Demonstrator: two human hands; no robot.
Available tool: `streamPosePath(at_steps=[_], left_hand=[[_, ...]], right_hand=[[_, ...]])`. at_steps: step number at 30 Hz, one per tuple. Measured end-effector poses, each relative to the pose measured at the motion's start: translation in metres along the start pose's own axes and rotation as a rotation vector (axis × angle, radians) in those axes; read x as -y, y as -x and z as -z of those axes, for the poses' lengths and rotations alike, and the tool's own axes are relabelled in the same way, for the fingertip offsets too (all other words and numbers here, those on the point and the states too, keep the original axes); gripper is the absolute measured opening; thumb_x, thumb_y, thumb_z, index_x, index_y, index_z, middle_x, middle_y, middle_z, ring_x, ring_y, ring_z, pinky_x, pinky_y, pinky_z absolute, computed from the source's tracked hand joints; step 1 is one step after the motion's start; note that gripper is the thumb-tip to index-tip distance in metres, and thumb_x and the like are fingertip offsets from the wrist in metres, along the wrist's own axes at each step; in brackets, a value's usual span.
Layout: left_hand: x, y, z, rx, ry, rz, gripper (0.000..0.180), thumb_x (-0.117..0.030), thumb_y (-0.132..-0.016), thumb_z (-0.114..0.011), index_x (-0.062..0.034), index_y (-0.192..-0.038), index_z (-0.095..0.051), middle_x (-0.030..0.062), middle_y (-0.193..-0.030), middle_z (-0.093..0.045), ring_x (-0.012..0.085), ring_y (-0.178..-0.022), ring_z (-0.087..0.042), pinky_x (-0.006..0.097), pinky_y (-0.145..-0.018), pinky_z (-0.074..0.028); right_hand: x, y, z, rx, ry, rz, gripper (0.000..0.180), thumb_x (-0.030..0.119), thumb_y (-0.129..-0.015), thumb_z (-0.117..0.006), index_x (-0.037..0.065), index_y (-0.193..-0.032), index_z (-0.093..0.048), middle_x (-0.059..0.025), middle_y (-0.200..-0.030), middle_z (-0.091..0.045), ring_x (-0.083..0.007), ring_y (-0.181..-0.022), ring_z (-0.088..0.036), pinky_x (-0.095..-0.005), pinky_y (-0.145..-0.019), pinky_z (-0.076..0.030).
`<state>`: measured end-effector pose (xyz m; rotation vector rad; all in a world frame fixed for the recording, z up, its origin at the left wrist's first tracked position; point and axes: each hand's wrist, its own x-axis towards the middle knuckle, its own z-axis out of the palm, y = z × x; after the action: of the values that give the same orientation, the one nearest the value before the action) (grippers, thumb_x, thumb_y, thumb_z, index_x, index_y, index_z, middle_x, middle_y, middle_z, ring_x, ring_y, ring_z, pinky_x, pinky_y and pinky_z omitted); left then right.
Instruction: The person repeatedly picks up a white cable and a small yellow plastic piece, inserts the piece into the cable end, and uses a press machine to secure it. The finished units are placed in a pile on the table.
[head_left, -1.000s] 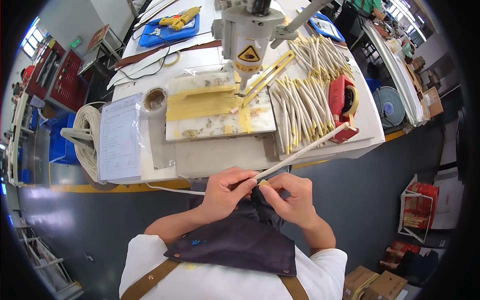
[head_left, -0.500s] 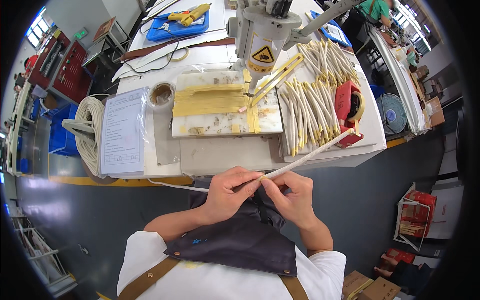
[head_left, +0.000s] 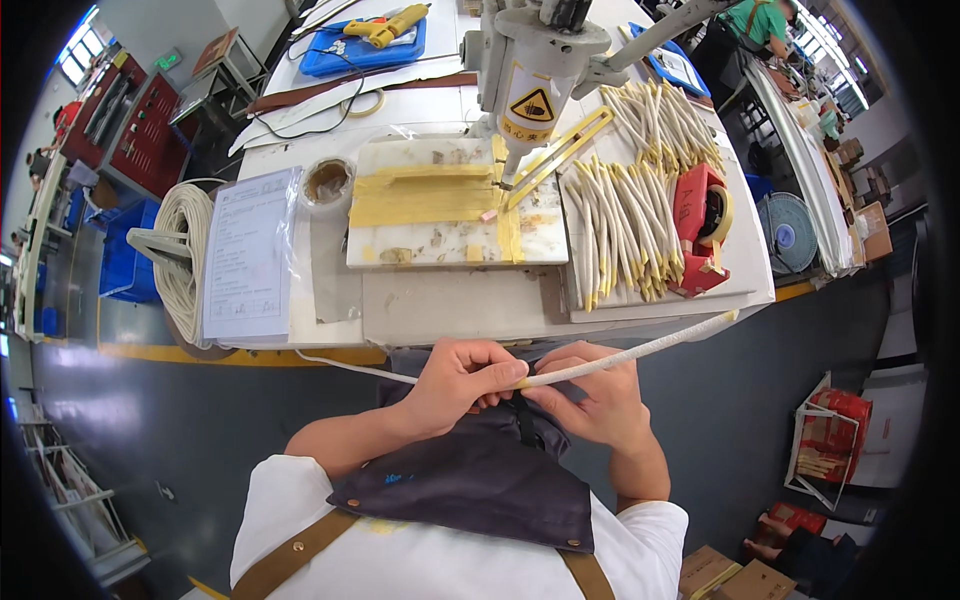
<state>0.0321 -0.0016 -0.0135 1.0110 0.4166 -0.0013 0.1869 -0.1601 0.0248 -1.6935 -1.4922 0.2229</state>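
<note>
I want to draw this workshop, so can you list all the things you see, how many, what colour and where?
White sleeve piece: one, white with yellow tip, held in both hands.
Cut sleeve pieces: many, white and yellow, right side of table.
Tape dispenser: one, red, right table edge.
Work board: one, white with yellow tape, table centre.
Machine head: one, grey, above board.
Paper sheet: one, white, left side of table.
Cord coil: one, white, left table edge.
Blue tray: one, far side of table.
Left hand: gripping sleeve.
Right hand: gripping sleeve.
</note>
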Motion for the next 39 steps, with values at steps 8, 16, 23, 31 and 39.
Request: streamPosePath(at_steps=[8,16,23,31,39], left_hand=[[0.005,0.008,-0.019,-0.171,-0.893,-1.027,0.018,-0.011,-0.089,-0.077,-0.0029,-0.101,-0.067,0.0043,-0.076,-0.065,0.0166,-0.063,-0.064,0.029,-0.054,-0.051],[0.001,0.01,-0.017,0.011,-0.838,-0.774,0.015,-0.016,-0.094,-0.072,-0.001,-0.094,-0.067,0.0067,-0.069,-0.062,0.0161,-0.058,-0.059,0.03,-0.052,-0.047],[-0.007,-0.002,0.005,0.47,0.006,0.182,0.035,-0.028,-0.106,-0.055,0.0026,-0.097,-0.07,-0.0018,-0.063,-0.056,0.0056,-0.051,-0.046,0.021,-0.044,-0.034],[-0.012,0.003,-0.007,0.276,-0.359,-0.101,0.026,-0.021,-0.101,-0.061,0.0035,-0.107,-0.069,0.0041,-0.072,-0.063,0.0092,-0.053,-0.051,0.022,-0.046,-0.042],[0.007,0.003,0.001,-0.171,-1.335,-1.231,0.032,-0.001,-0.08,-0.07,0.0057,-0.112,-0.068,0.0067,-0.086,-0.068,0.0182,-0.064,-0.062,0.028,-0.056,-0.052]], right_hand=[[0.002,0.0,0.005,0.022,0.034,0.03,0.02,0.004,-0.071,-0.081,0.009,-0.088,-0.071,-0.0053,-0.087,-0.071,-0.0232,-0.071,-0.07,-0.0334,-0.059,-0.055],[-0.011,0.009,-0.012,-0.105,-0.102,-0.002,0.031,-0.008,-0.069,-0.076,0.006,-0.097,-0.076,-0.0075,-0.084,-0.073,-0.0231,-0.073,-0.072,-0.0318,-0.061,-0.057],[-0.003,0.014,-0.028,-0.279,-0.281,-0.107,0.047,-0.011,-0.077,-0.073,-0.002,-0.123,-0.066,-0.0085,-0.081,-0.076,-0.0203,-0.069,-0.074,-0.0291,-0.064,-0.06],[0.009,0.007,-0.036,-0.444,-0.903,-0.31,0.056,-0.008,-0.084,-0.07,-0.004,-0.138,-0.056,-0.0217,-0.141,-0.055,-0.0292,-0.123,-0.06,-0.037,-0.095,-0.055],[-0.005,0.039,-0.037,-0.201,-1.12,-0.418,0.032,-0.008,-0.085,-0.071,-0.008,-0.117,-0.067,-0.0137,-0.116,-0.064,-0.0217,-0.1,-0.068,-0.0319,-0.082,-0.058]])
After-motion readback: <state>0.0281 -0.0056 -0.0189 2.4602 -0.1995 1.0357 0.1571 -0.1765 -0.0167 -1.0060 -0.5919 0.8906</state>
